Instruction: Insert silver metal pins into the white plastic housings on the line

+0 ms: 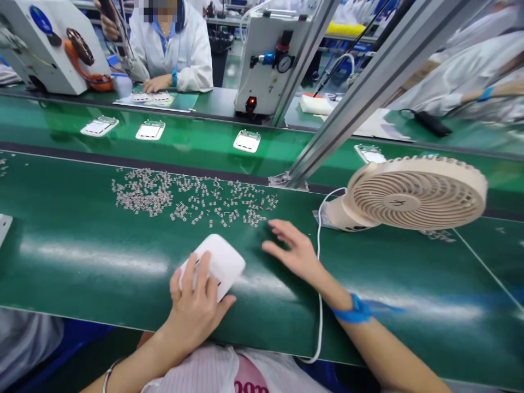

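Under the fingers of my left hand (196,300) lies a white plastic casing (223,262) with rounded corners, tilted on the green bench (102,284). My fingers lie over its left side and the thumb reaches along its near edge, gripping it. My right hand (297,254) hovers to the right of the casing, thumb and fingers apart, with nothing in it. Just beyond both hands is a wide scatter of small metal pieces (143,191), thickest at the left; the closest ones are near my right fingertips. A blue band (354,310) circles my right wrist.
A beige fan (417,194) stands at the right, its white cable (320,284) running down past my right forearm. A metal post (347,103) rises behind. White casings with circuit boards (248,141) lie on the green belt (196,136). A co-worker (176,49) sits opposite.
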Action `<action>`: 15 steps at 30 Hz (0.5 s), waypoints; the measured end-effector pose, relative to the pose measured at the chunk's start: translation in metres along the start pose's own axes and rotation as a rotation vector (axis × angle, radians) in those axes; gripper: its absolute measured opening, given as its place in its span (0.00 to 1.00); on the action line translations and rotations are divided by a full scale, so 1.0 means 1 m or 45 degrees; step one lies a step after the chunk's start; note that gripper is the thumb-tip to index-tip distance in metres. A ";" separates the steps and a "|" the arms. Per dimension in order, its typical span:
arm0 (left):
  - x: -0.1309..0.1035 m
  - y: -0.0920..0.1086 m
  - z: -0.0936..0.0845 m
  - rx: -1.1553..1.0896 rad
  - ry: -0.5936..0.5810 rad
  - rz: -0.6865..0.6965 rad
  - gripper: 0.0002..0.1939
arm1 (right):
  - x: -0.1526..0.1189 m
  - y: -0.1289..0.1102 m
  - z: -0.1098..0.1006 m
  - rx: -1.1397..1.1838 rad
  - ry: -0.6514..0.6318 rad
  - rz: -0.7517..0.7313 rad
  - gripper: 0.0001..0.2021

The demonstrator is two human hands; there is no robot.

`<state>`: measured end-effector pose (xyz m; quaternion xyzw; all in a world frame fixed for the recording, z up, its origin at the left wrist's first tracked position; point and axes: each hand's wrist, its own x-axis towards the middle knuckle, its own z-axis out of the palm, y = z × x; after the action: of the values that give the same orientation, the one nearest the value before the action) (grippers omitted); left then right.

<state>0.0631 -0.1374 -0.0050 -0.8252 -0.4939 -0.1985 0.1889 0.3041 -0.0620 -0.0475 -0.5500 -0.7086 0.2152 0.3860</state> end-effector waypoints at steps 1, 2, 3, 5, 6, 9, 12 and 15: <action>-0.004 0.000 -0.002 -0.022 0.006 -0.074 0.23 | 0.017 0.012 0.001 -0.049 0.092 0.052 0.18; -0.007 0.000 -0.005 -0.073 -0.039 -0.103 0.27 | 0.031 0.022 0.002 -0.076 0.136 0.078 0.15; -0.009 0.000 -0.009 -0.140 -0.121 -0.087 0.28 | 0.044 0.031 0.003 -0.102 0.157 0.087 0.13; -0.009 -0.001 -0.015 -0.233 -0.291 0.014 0.29 | 0.061 0.043 0.004 -0.134 0.122 0.061 0.10; -0.007 0.000 -0.017 -0.229 -0.356 0.059 0.30 | 0.066 0.045 0.004 -0.149 0.095 0.045 0.08; 0.006 0.008 -0.018 -0.066 -0.443 0.119 0.42 | 0.072 0.046 0.005 -0.193 0.041 0.019 0.07; 0.025 0.028 -0.010 0.143 -0.486 0.190 0.43 | 0.072 0.045 0.005 -0.216 0.028 0.031 0.07; 0.040 0.051 0.001 0.328 -0.436 0.171 0.37 | 0.071 0.049 0.006 -0.216 0.006 0.040 0.07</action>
<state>0.1258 -0.1301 0.0087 -0.8470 -0.4838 0.0222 0.2191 0.3221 0.0211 -0.0650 -0.5924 -0.7146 0.1591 0.3363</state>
